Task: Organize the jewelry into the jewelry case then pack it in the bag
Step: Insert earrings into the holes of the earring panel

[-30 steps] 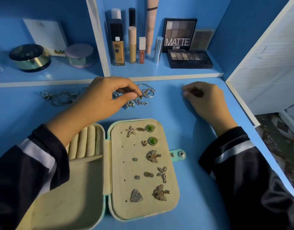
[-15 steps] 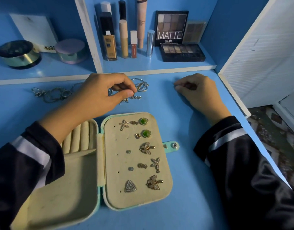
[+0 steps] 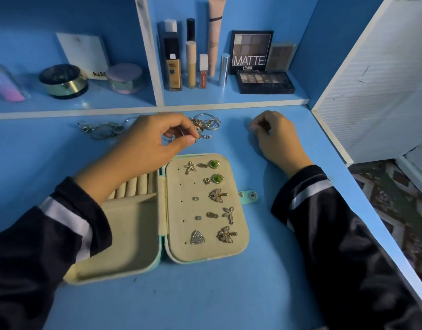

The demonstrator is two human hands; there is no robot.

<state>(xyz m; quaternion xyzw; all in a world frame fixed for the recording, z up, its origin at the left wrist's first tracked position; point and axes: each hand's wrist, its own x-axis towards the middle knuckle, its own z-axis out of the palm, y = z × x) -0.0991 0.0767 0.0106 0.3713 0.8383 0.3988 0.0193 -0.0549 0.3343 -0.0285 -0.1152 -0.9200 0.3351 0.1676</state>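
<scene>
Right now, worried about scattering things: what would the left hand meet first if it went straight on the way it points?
Probably the loose jewelry pile, just beyond the left hand; depth unclear.

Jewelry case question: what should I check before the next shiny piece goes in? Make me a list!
1. jewelry case open and lying flat: ok.
2. Free holes on its earring panel: ok.
3. left hand pinches a small piece: ok; what kind, cannot tell.
4. right hand free to help: cannot tell, its fingers are curled.
5. Everything packed: not ok, loose jewelry lies on the table.
</scene>
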